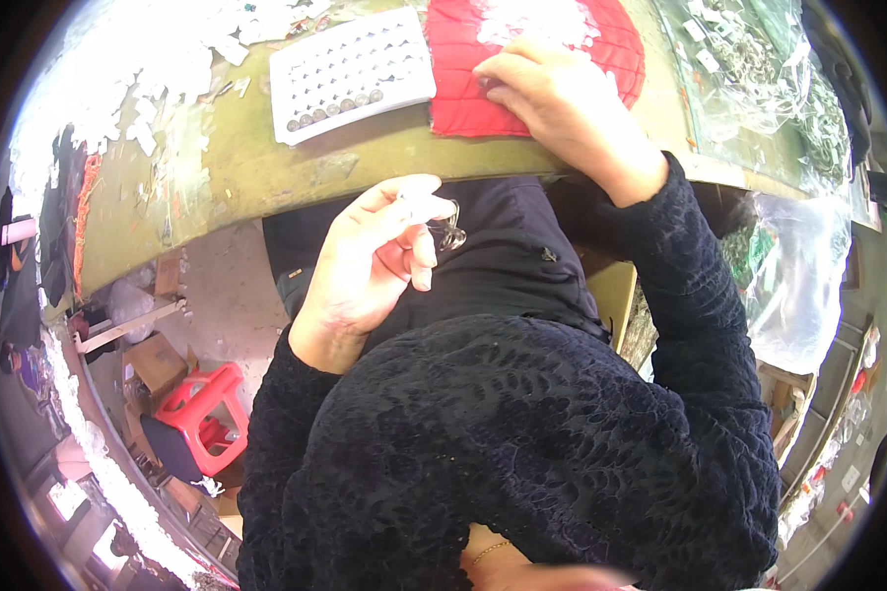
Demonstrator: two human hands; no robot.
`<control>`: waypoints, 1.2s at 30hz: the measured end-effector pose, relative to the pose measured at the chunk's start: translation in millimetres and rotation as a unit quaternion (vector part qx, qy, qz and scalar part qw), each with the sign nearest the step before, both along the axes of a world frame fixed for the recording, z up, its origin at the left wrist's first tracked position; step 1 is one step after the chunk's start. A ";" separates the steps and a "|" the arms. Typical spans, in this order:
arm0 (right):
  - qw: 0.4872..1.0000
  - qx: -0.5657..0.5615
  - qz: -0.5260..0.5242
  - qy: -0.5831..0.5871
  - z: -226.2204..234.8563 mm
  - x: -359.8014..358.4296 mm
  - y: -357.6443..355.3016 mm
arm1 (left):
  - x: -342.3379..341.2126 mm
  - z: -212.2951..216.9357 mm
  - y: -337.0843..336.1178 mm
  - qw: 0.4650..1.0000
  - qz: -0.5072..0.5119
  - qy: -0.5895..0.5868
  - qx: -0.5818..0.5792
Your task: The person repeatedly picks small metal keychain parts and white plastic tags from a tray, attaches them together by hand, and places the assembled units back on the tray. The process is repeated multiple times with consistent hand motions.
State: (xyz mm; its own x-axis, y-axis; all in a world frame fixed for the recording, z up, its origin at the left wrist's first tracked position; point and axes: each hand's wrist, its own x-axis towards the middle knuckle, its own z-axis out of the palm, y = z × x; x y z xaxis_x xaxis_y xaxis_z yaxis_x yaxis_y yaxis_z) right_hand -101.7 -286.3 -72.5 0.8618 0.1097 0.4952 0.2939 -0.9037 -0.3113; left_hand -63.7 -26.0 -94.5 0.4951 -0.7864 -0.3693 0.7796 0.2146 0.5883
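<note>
Near edge of table (237, 175) curves across the view, left to right. Bare tabletop: a strip between tray (406, 97) and near edge, wider to the left of the tray. Tray's right side meets, or nearly meets, red mat (463, 116); little room between. Far left and far part of the mat taken up by white pieces (537, 20); clear bags (749, 59) crowd the table's right.

Left hand (360, 261) is nearer than the table edge, above the lap; fingers curled, thumb side narrow, holding shiny piece (449, 237). Right hand (572, 108) is over the mat, fingertips pinched on dark bit (486, 86).

Shiny piece: small, dark with bright glints, rounded outline, a thin curved part above. Tray: white, rows of small round studs (347, 104); nearest row greyer and fuller in shape.

Glare whitens left fingertips and the far left of the table. Dark bit mostly covered by fingers; its shape cannot be told. Far edges of mat and white pieces cut off by the frame.
</note>
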 end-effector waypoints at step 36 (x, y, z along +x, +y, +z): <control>0.973 0.130 0.157 0.105 48.2 -20.6 75.4 | -2.6 8.8 5.7 0.992 -0.002 0.050 -0.118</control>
